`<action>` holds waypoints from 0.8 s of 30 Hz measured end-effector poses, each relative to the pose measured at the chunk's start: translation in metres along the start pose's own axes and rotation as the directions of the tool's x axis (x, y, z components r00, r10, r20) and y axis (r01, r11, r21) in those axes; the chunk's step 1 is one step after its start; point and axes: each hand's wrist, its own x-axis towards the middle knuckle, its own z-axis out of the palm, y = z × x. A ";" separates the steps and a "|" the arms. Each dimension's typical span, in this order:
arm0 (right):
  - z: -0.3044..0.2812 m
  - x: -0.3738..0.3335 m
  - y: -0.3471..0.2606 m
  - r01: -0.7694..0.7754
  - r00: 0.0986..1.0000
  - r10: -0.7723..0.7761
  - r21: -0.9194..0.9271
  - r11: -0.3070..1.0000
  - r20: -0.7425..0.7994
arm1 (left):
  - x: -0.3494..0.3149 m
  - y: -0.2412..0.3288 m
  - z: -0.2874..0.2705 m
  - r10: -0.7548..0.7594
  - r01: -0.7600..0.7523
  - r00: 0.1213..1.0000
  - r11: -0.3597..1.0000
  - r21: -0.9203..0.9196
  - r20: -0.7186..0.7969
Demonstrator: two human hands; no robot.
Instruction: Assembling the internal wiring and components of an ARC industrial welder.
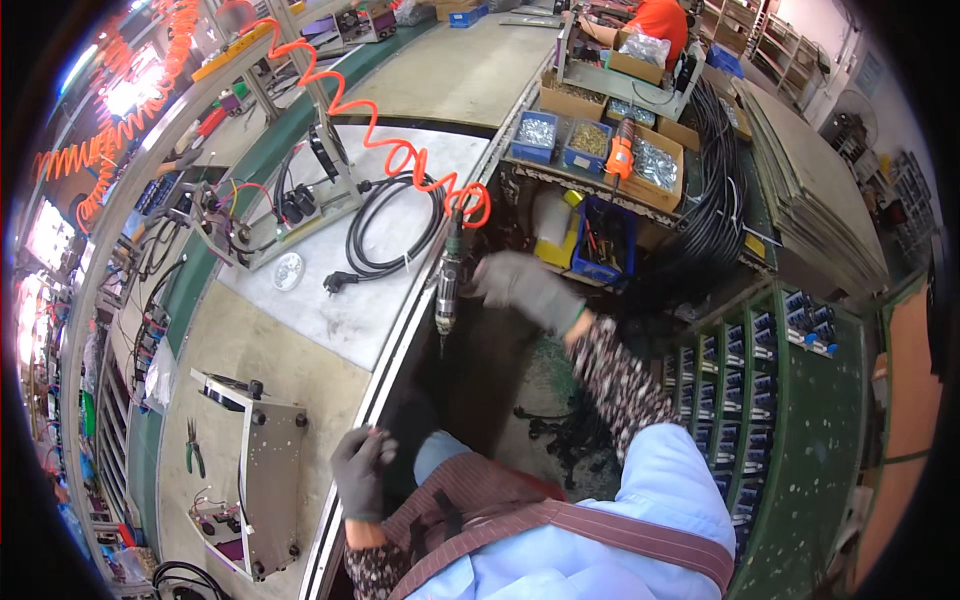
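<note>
My left hand (362, 470), in a grey glove, is beside the bench's metal edge with its fingers curled in. Whatever may be in them is too small to make out. An air screwdriver (447, 290) hangs bit-down from a coiled orange hose (405, 155). My gloved right hand (525, 288) reaches to just right of this tool, its fingers blurred; whether they touch it I cannot tell. A metal chassis (272, 485) with black knobs stands on the bench left of my left hand, near green-handled pliers (194, 450).
A second frame with wiring (300, 215), a coiled black power cable (370, 235) and a small round dish (288, 270) sit on a white sheet. Blue screw bins (535, 135), an orange screwdriver (621, 150) and a bundle of black cables (710, 190) are at right. A green rack (810, 430) stands nearby.
</note>
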 end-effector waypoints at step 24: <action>0.083 -0.320 -0.027 -0.166 0.645 0.565 0.627 0.761 -0.515 | 0.018 0.004 0.226 -0.075 0.129 0.735 0.991 -0.031 0.674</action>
